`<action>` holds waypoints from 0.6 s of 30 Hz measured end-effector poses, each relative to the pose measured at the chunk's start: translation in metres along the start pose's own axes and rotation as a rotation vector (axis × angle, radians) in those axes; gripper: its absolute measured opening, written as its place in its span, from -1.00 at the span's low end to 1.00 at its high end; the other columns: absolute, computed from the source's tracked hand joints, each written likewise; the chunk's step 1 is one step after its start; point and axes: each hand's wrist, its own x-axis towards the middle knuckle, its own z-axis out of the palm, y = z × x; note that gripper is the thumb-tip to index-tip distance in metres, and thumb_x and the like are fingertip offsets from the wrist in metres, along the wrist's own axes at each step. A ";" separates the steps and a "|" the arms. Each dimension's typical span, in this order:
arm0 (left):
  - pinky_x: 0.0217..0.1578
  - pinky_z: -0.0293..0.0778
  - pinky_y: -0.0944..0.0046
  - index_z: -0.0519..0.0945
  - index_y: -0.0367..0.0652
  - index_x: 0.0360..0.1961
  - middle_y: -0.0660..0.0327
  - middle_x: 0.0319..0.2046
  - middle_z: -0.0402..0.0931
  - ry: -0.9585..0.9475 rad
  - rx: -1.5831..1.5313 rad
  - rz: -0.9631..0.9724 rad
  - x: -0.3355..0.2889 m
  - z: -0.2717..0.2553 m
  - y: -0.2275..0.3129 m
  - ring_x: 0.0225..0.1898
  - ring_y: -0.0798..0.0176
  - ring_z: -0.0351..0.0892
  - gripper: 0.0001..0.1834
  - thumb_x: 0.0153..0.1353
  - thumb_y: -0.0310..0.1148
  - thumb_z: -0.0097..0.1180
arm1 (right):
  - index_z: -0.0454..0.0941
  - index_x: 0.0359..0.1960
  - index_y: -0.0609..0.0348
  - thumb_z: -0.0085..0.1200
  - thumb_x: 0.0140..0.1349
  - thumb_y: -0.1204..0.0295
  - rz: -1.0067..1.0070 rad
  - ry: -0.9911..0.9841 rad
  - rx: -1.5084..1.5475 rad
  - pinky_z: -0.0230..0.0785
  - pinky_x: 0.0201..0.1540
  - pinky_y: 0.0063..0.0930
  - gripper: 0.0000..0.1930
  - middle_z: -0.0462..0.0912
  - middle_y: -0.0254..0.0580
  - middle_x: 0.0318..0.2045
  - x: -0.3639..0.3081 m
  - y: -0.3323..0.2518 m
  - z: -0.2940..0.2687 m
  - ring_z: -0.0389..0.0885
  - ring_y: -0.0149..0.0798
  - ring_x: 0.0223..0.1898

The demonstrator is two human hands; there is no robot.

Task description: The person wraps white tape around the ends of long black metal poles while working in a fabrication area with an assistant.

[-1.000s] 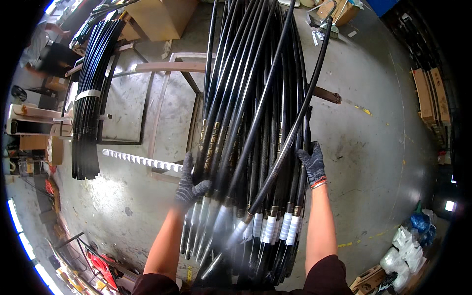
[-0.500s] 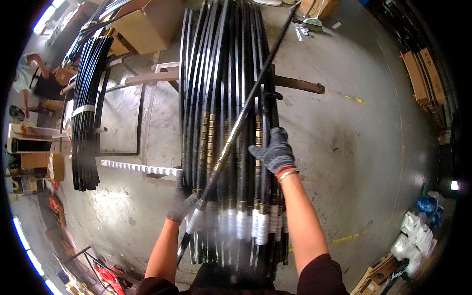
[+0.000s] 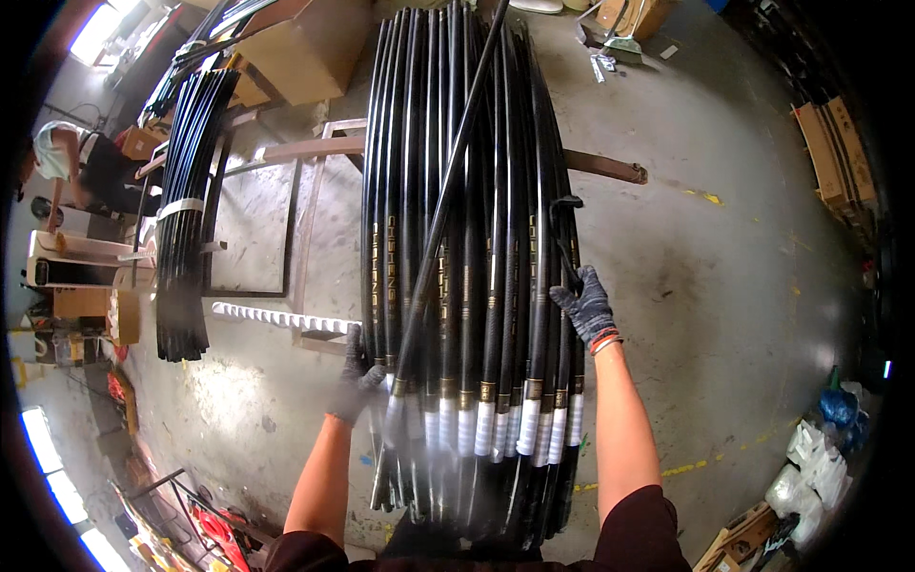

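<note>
A broad bundle of long black rods, which look like fishing rods (image 3: 467, 286), lies in front of me, with gold markings and white sleeves near their lower ends. One rod (image 3: 443, 205) crosses slantwise on top of the others. At the bundle's left side is my left hand (image 3: 355, 389), in a grey glove and slightly blurred, fingers pointing up and thumb apart against the rods near the white sleeves. My right hand (image 3: 589, 307), gloved in grey with an orange cuff, rests at the right edge, thumb spread toward the rods. Just above it hangs a black strap or hook (image 3: 569, 238).
A brown rack bar (image 3: 605, 166) passes under the bundle. Left of it, a white notched strip (image 3: 281, 318) juts out. A second, banded bundle of black rods (image 3: 186, 267) stands farther left, near a cardboard box (image 3: 310, 57). Another person (image 3: 71, 157) bends at the far left.
The slanting rod has swung closer in line with the bundle. My right hand has moved right, from on top of the rods to their edge. My left hand stays at the left side.
</note>
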 end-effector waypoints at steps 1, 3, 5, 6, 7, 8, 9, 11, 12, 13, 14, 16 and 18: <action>0.32 -0.08 0.20 -0.30 -0.11 0.41 0.12 0.38 -0.08 -0.010 -0.010 0.004 0.000 0.005 0.004 0.37 0.19 -0.03 -0.02 0.19 -0.38 0.17 | 0.39 -0.12 0.29 0.40 -0.10 0.02 -0.014 -0.015 0.023 0.34 -0.04 -0.41 -0.32 0.52 -0.15 -0.25 0.000 -0.002 -0.005 0.44 -0.29 -0.20; 0.30 -0.01 0.19 -0.23 -0.09 0.42 0.12 0.36 -0.01 0.049 0.041 -0.003 -0.005 0.007 0.009 0.35 0.19 0.02 0.02 0.13 -0.30 0.24 | 0.39 -0.13 0.27 0.38 -0.04 0.14 0.011 0.038 0.121 0.38 -0.09 -0.40 -0.42 0.54 -0.15 -0.29 -0.003 -0.008 0.000 0.47 -0.28 -0.23; 0.29 0.02 0.21 -0.19 -0.11 0.41 0.11 0.34 0.04 0.082 0.153 0.016 -0.010 0.017 0.025 0.33 0.20 0.06 0.03 0.11 -0.21 0.27 | 0.41 -0.13 0.29 0.27 0.11 0.22 -0.035 0.069 0.062 0.38 -0.09 -0.41 -0.55 0.56 -0.14 -0.26 -0.004 -0.006 0.003 0.49 -0.27 -0.26; 0.29 0.03 0.21 -0.05 -0.12 0.39 0.08 0.34 0.02 0.034 -0.037 -0.027 -0.013 0.029 0.034 0.31 0.17 0.07 0.00 0.04 -0.26 0.33 | 0.41 -0.13 0.30 0.18 0.20 0.26 -0.094 0.102 -0.121 0.39 -0.09 -0.41 -0.63 0.57 -0.13 -0.24 -0.005 -0.008 0.003 0.50 -0.25 -0.28; 0.28 0.04 0.20 -0.01 -0.13 0.37 0.07 0.34 0.01 0.031 0.190 0.031 -0.015 0.027 0.034 0.31 0.16 0.08 -0.03 0.02 -0.30 0.34 | 0.42 -0.13 0.29 0.13 0.23 0.25 -0.037 0.147 -0.087 0.38 -0.08 -0.40 -0.65 0.58 -0.12 -0.22 -0.006 -0.006 0.006 0.50 -0.24 -0.28; 0.28 0.05 0.20 0.02 -0.13 0.35 0.06 0.33 0.01 0.028 0.418 0.089 -0.017 0.024 0.032 0.30 0.16 0.09 -0.05 0.00 -0.33 0.35 | 0.43 -0.13 0.29 0.09 0.27 0.24 0.020 0.191 -0.052 0.38 -0.07 -0.40 -0.66 0.58 -0.11 -0.21 -0.006 0.000 0.010 0.51 -0.24 -0.28; 0.28 0.07 0.19 0.06 -0.14 0.33 0.06 0.33 0.00 0.025 0.646 0.146 -0.019 0.021 0.030 0.29 0.15 0.10 -0.07 -0.02 -0.37 0.35 | 0.44 -0.12 0.29 0.04 0.30 0.23 0.078 0.235 -0.018 0.38 -0.06 -0.39 -0.67 0.59 -0.11 -0.19 -0.006 0.004 0.013 0.51 -0.23 -0.27; 0.25 0.11 0.22 0.17 -0.22 0.23 0.05 0.30 0.01 0.155 0.520 0.051 -0.020 0.029 0.025 0.27 0.15 0.12 -0.22 -0.03 -0.54 0.27 | 0.43 0.00 0.34 0.00 0.32 0.17 0.136 0.341 0.022 0.28 0.09 -0.39 -0.56 0.54 -0.04 -0.02 -0.003 0.018 0.017 0.48 -0.23 -0.06; 0.24 0.11 0.23 0.19 -0.27 0.20 0.04 0.28 0.04 0.203 0.444 0.009 -0.018 0.034 0.026 0.26 0.15 0.14 -0.26 -0.02 -0.58 0.24 | 0.41 0.05 0.37 0.02 0.31 0.19 0.167 0.389 0.081 0.24 0.14 -0.41 -0.54 0.51 -0.06 0.03 0.002 0.037 0.020 0.44 -0.26 0.01; 0.24 0.12 0.24 0.21 -0.31 0.18 0.03 0.27 0.07 0.259 0.371 -0.033 -0.018 0.036 0.027 0.25 0.15 0.15 -0.30 -0.01 -0.62 0.21 | 0.38 0.10 0.39 0.03 0.31 0.21 0.197 0.430 0.145 0.20 0.18 -0.43 -0.51 0.48 -0.08 0.08 0.006 0.050 0.022 0.41 -0.29 0.08; 0.24 0.11 0.24 0.21 -0.34 0.18 0.02 0.27 0.09 0.263 0.391 -0.021 -0.022 0.024 0.015 0.26 0.15 0.15 -0.35 0.02 -0.66 0.14 | 0.37 0.11 0.41 0.01 0.31 0.17 0.228 0.375 0.243 0.15 0.23 -0.44 -0.48 0.44 -0.08 0.12 0.010 0.046 0.020 0.36 -0.30 0.13; 0.24 0.12 0.24 0.22 -0.34 0.19 0.02 0.28 0.09 0.178 0.461 0.055 -0.014 0.020 0.012 0.28 0.16 0.14 -0.37 0.04 -0.65 0.12 | 0.48 -0.01 0.29 -0.05 0.32 0.12 0.226 0.459 0.164 0.30 0.06 -0.41 -0.55 0.56 -0.13 -0.03 0.018 0.113 0.008 0.50 -0.27 -0.07; 0.24 0.13 0.24 0.26 -0.33 0.19 0.07 0.27 0.15 0.208 0.460 0.080 -0.016 0.021 0.022 0.26 0.20 0.18 -0.41 0.09 -0.62 0.10 | 0.54 -0.15 0.18 -0.07 0.33 0.13 0.352 0.446 0.662 0.43 -0.15 -0.38 -0.64 0.63 -0.24 -0.25 0.017 0.108 0.002 0.55 -0.30 -0.31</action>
